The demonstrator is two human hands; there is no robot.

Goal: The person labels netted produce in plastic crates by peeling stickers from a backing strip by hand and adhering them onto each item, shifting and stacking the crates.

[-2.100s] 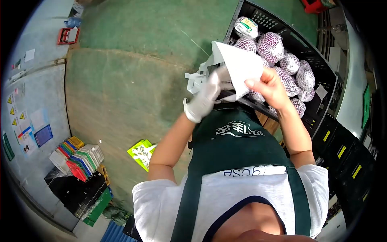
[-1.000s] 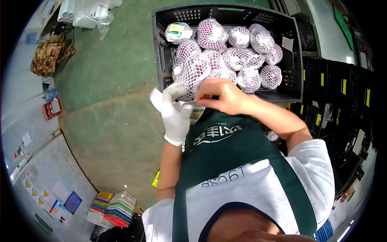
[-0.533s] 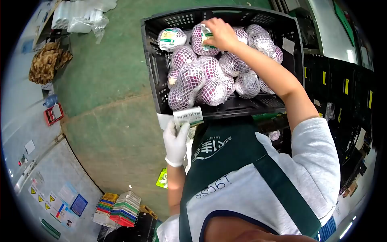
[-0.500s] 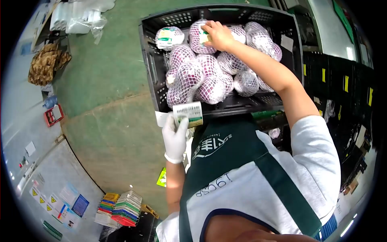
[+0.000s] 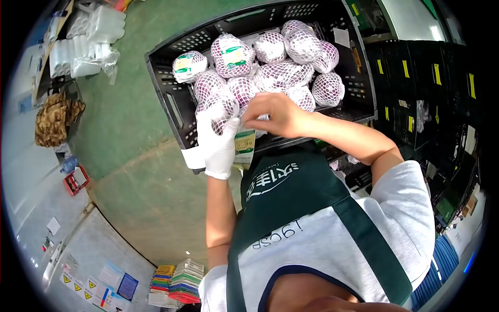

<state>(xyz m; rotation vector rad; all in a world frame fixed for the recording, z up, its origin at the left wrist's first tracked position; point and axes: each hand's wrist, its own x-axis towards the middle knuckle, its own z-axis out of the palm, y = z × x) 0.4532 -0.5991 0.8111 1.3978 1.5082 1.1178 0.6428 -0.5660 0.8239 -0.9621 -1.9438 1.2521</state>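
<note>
My left hand [image 5: 215, 148], in a white glove, grips a green, white and yellow label [image 5: 244, 143] at the crate's near side. Bare, my right hand [image 5: 275, 114] is pinched close to the label's top edge and the left fingertips; whatever lies between its fingers is hidden. Beyond both hands, a black plastic crate [image 5: 174, 112] holds several net bags of round purple produce [image 5: 283, 75], its exact kind unclear. A green-and-white label shows on the upper-middle bag [image 5: 232, 56] and another on the upper-left bag [image 5: 189, 66].
Stacked black crates with yellow tags [image 5: 408, 70] stand on the right. At the left are clear plastic rolls [image 5: 86, 54], a brown camouflage cloth [image 5: 57, 119] and a red box [image 5: 76, 180]. Colourful stacked trays [image 5: 184, 281] sit lower down on the green floor [image 5: 140, 156].
My right hand has left the upper-middle bag and come back beside my left hand. That bag now shows its label face up. The view has shifted, and the held label has turned.
</note>
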